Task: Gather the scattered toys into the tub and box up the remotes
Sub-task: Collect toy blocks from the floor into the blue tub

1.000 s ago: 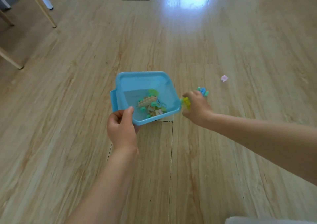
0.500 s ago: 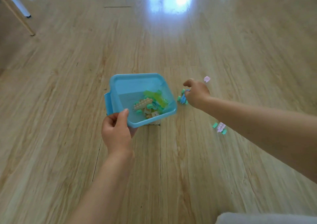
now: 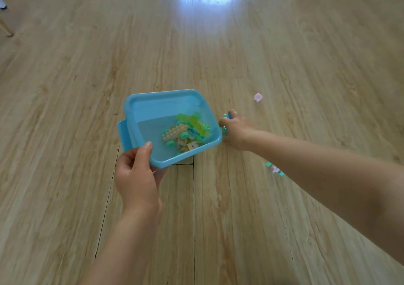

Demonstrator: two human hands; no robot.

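Head view: I'm holding the tub with one hand and picking up bricks with the other.

My left hand (image 3: 136, 175) grips the near corner of the blue tub (image 3: 153, 101), thumb over the rim, with the tub tilted toward its right corner. The gathered toys (image 3: 187, 133) are heaped there against the low wall. Just right of the tub, my right hand (image 3: 235, 129) is curled around a small blue brick (image 3: 227, 116) on the floor (image 3: 65, 88). A pink piece (image 3: 258, 97) lies farther off to the right, and a pink and green cluster (image 3: 276, 169) sits nearer, partly hidden by my forearm. No remotes or box are in sight. My worry is the tilt: the pile could spill over that low corner, and I could miss the half-hidden cluster.
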